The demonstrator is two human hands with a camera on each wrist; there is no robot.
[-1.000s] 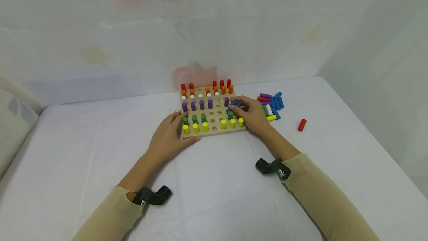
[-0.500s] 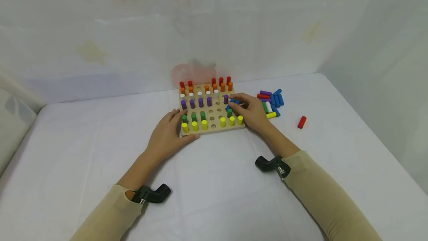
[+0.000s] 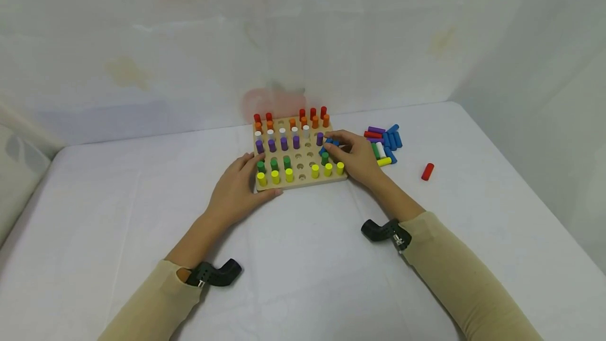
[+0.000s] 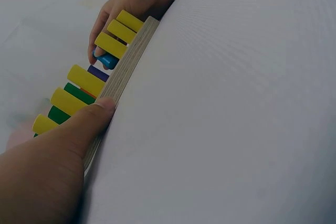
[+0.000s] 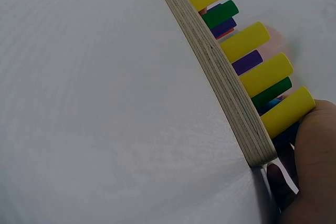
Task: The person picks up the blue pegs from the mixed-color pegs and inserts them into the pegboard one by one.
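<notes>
A wooden pegboard (image 3: pixel 303 158) lies on the white table with rows of red, orange, white, purple, green and yellow pegs and several bare holes. My left hand (image 3: pixel 246 177) grips its near-left corner, the thumb (image 4: pixel 100 109) pressed against the front edge. My right hand (image 3: pixel 339 149) hovers over the board's right side and pinches a blue peg (image 3: pixel 330 143) just behind a green peg (image 3: pixel 324 158). From the left wrist, that blue peg (image 4: pixel 107 59) shows behind the yellow pegs (image 4: pixel 84 80). The right wrist view shows the board's edge (image 5: pixel 220 80) and the yellow front row (image 5: pixel 244 41).
A heap of loose pegs (image 3: pixel 384 143), mostly blue with purple, red, green, white and yellow, lies just right of the board. A single red peg (image 3: pixel 427 171) lies further right. A pale wall rises behind the table and at its right.
My right hand with the blue peg has drawn slightly back and lower over the board's right side. My left hand keeps its hold on the corner.
</notes>
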